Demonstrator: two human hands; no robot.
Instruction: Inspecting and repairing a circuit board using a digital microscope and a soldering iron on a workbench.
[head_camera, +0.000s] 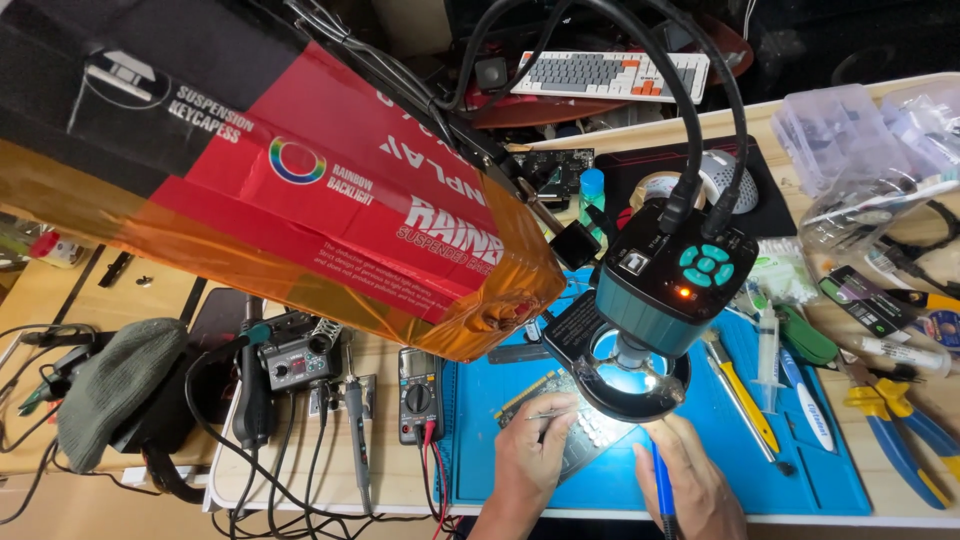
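Note:
A dark circuit board (585, 435) lies on a blue work mat (800, 470) under a teal and black microscope camera (675, 275) with a lit ring light (630, 385). My left hand (530, 455) holds thin metal tweezers (545, 416) pointed at the board. My right hand (690, 475) grips a blue-handled soldering iron (662, 485), its tip hidden under the ring light.
A large red, black and orange box (270, 170) hangs over the left. A soldering station (295, 360), multimeter (418, 395), grey cap (115, 385), blue-handled pliers (900, 425), syringe (766, 345), tape roll (655, 188), keyboard (610, 75) and plastic boxes (840, 125) crowd the bench.

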